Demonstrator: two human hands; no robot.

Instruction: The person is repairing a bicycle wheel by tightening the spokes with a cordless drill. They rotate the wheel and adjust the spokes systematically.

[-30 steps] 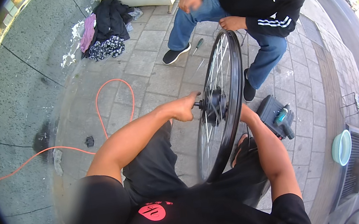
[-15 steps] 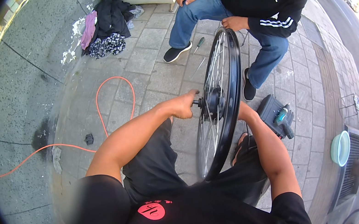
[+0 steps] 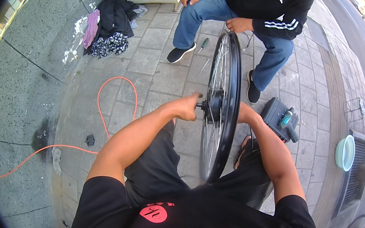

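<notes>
Here's the left hand (image 3: 185, 109), curled around the axle (image 3: 200, 105) and holding the wheel (image 3: 234, 80) at its near-left side, thumb pointing toward the spokes. Over on the far side, the right hand (image 3: 244, 113) sits mostly hidden behind the rim; can't tell from here how its fingers stand. The wheel itself is upright, a bit tilted, right between the two hands, dark hub (image 3: 215, 107) in the middle. Up ahead of them, a seated co-worker's hand (image 3: 239, 24) rests on the wheel's top. Just right of the right hand, a teal drill (image 3: 287, 118) on a dark case (image 3: 272, 111); farther right, a pale green basin (image 3: 345, 154). Beyond the left hand, a screwdriver (image 3: 204, 43) on the paving; well left, an orange hose (image 3: 136, 95) loops.
</notes>
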